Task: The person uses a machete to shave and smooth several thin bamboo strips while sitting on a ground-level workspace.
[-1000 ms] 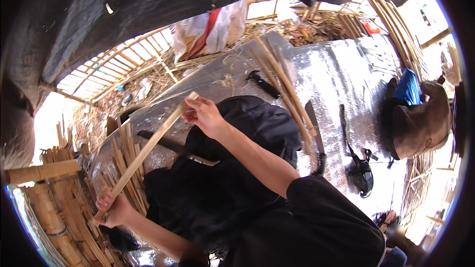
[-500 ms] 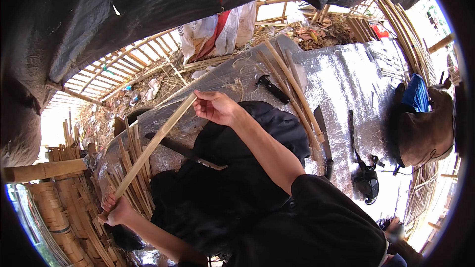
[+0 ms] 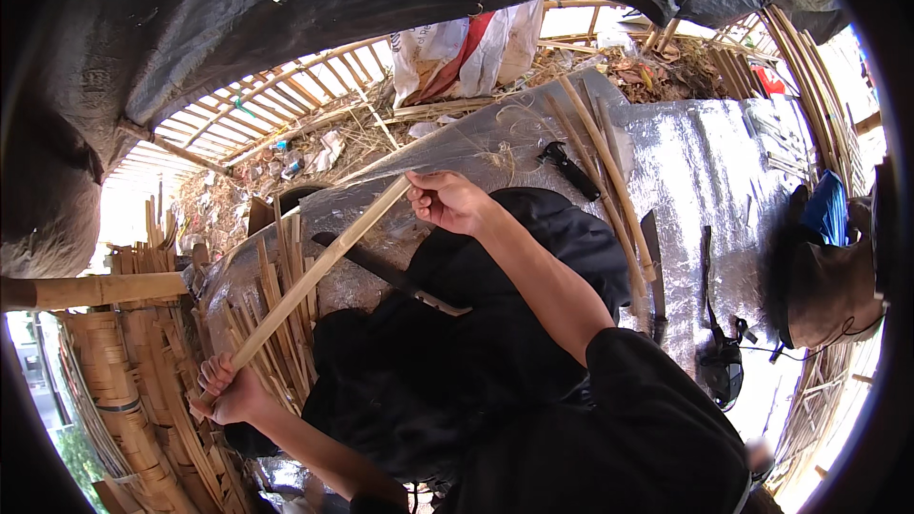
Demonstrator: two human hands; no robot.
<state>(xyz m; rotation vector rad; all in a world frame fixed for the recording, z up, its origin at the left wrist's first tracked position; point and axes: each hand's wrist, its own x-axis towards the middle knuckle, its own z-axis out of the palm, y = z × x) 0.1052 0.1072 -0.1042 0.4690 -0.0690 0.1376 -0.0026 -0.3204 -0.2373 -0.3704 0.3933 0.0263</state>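
Note:
A long, pale bamboo strip (image 3: 319, 271) slants across in front of me. My left hand (image 3: 230, 392) is closed around its lower end. At the far upper end, my right hand (image 3: 447, 200) pinches the tip between thumb and fingers. Beneath the strip, a dark-bladed knife (image 3: 386, 271) lies beside and partly over my black-clothed legs. More split bamboo strips (image 3: 276, 295) are bunched behind the held one, near my left hand. A black-handled tool (image 3: 569, 169), shaped like a hammer, rests on the silver mat beyond my right hand.
Several bamboo sticks (image 3: 605, 167) lie on the silver mat (image 3: 705, 152), beside another dark blade (image 3: 654, 266). Farther right are a black strapped device (image 3: 721, 373) and a brown bag (image 3: 833, 281). Bamboo stacks (image 3: 119, 371) stand at left; a dark tarp (image 3: 314, 19) hangs overhead.
The whole view has shifted, so the surroundings appear farther right. Both hands keep hold of the bamboo strip at its ends, with its slant nearly the same.

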